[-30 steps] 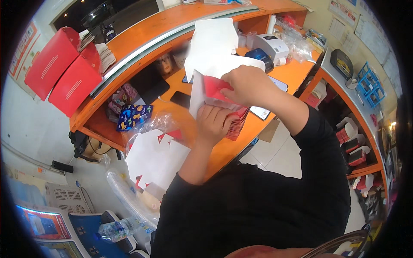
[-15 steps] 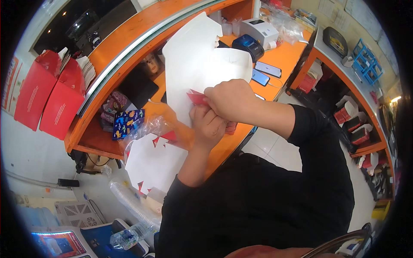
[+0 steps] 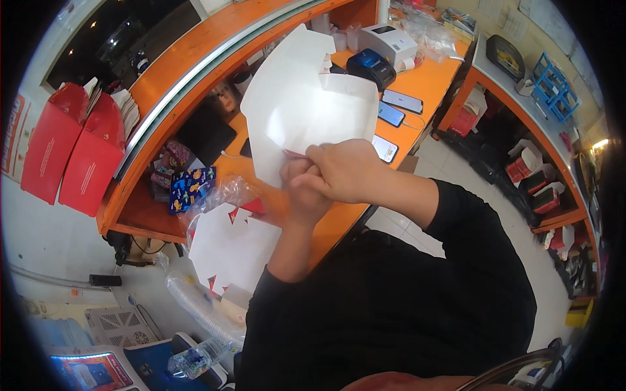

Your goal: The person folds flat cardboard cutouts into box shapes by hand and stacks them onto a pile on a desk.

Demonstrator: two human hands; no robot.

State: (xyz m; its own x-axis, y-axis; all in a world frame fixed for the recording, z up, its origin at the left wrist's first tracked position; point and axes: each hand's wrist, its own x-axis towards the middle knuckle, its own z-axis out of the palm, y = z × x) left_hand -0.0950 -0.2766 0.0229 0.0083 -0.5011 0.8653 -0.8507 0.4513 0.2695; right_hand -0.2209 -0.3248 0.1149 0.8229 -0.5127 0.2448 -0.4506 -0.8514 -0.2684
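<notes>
A large white cardboard box blank [image 3: 310, 104], red on its other side, stands partly folded over the orange counter in front of me. At its near end a thin red flap [image 3: 295, 154] shows beside my fingers. My right hand [image 3: 349, 169] is closed on this end, with thumb and bent fingers pressing the card. Just below and to the left, my left hand [image 3: 305, 195] is also closed on the same end, its fingers partly hidden behind the right hand. The two hands touch, and they cover most of the folded corner.
More flat white blanks [image 3: 235, 244] lie at the counter's near left, beside clear plastic wrap. Several phones [image 3: 391, 115], a blue device [image 3: 372, 68] and a white printer [image 3: 389, 44] stand to the right. Red folded boxes [image 3: 94, 166] sit at far left. Stacked clear cups [image 3: 195, 306] lie below.
My right hand has come down over the left, and the hands now overlap. The red flap, which stood out broadly, now shows only as a thin strip.
</notes>
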